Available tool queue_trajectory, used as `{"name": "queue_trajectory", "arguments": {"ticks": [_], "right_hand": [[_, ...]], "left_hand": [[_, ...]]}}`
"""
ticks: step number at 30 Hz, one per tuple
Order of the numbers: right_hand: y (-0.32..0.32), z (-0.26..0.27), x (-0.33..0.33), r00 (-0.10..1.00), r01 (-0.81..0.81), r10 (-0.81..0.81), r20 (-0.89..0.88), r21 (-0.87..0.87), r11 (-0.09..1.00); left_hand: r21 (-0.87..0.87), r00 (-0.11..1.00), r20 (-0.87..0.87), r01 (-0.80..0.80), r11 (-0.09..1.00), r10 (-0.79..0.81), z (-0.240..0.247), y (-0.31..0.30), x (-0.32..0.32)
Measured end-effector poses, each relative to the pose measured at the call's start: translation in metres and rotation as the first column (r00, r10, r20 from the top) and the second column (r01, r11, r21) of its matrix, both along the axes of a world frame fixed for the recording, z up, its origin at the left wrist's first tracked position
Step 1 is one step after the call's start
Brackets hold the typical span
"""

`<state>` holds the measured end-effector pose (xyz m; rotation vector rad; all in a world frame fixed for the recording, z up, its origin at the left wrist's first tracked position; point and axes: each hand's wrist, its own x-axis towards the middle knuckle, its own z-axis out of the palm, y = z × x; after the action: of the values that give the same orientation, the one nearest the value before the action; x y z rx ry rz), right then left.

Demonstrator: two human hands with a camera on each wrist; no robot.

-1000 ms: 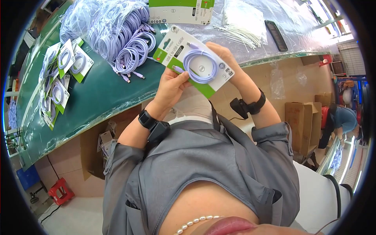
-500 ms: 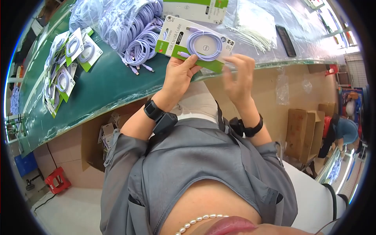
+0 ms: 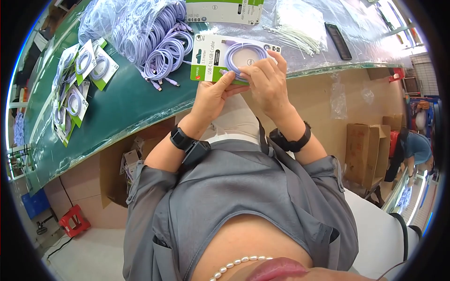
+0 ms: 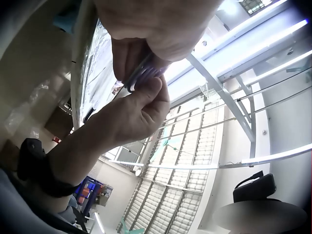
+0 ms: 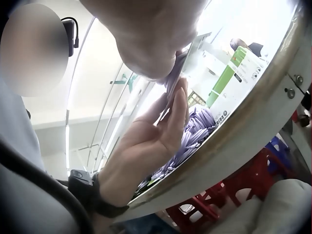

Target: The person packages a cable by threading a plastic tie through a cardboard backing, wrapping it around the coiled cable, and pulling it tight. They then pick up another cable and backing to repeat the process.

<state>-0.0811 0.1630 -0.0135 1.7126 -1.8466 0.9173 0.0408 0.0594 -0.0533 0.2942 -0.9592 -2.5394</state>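
Note:
A white and green cable card (image 3: 205, 57) with a coiled lilac cable (image 3: 229, 58) on its face is held above the table's near edge. The left hand (image 3: 212, 97) pinches its lower edge, thumb in front by the lower cable plug, fingers behind. At the card's right side the right hand (image 3: 268, 84) grips the coil and card, thumb and fingers bent around them. In the left wrist view the right hand (image 4: 134, 114) meets the coil; the right wrist view shows the left hand (image 5: 151, 141) with fingers along the card's back.
Lilac cable bundles (image 3: 164, 58) in clear plastic lie behind the card. Several carded cables (image 3: 84, 63) are piled at the left. At the back are a green and white card sheet (image 3: 222, 13), white ties (image 3: 300, 35) and a black phone (image 3: 338, 42). Cardboard boxes (image 3: 363, 152) stand at the right.
The card has turned from a steep tilt to nearly level. The right hand left its right edge, then came back onto the coil; the left hand kept its hold.

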Motion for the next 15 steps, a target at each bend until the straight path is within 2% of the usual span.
{"name": "queue_trajectory", "arguments": {"ticks": [3, 6, 9, 13, 15], "right_hand": [[0.002, -0.003, 0.002, 1.000, 0.002, -0.003, 0.018, 0.046, 0.999], [0.004, -0.005, 0.001, 0.999, 0.003, -0.006, 0.032, 0.099, 0.995], [0.005, -0.004, -0.004, 0.995, -0.096, 0.096, 0.013, 0.021, 0.995], [0.011, -0.003, -0.019, 0.972, -0.218, 0.204, 0.117, 0.122, 0.968], [0.013, 0.001, -0.020, 0.970, -0.219, 0.202, 0.139, 0.127, 0.967]], "left_hand": [[-0.041, 0.999, -0.016, -0.037, 0.998, 0.036, -0.002, 0.004, -0.001], [-0.006, 0.997, -0.030, -0.068, 0.998, 0.068, -0.004, 0.008, -0.005], [0.018, 0.999, -0.029, -0.039, 0.999, 0.039, -0.004, -0.001, -0.002], [0.069, 0.999, -0.029, 0.017, 0.997, -0.015, 0.002, -0.003, 0.001], [0.083, 0.999, -0.030, 0.045, 0.996, -0.042, 0.003, -0.002, 0.000]]}}
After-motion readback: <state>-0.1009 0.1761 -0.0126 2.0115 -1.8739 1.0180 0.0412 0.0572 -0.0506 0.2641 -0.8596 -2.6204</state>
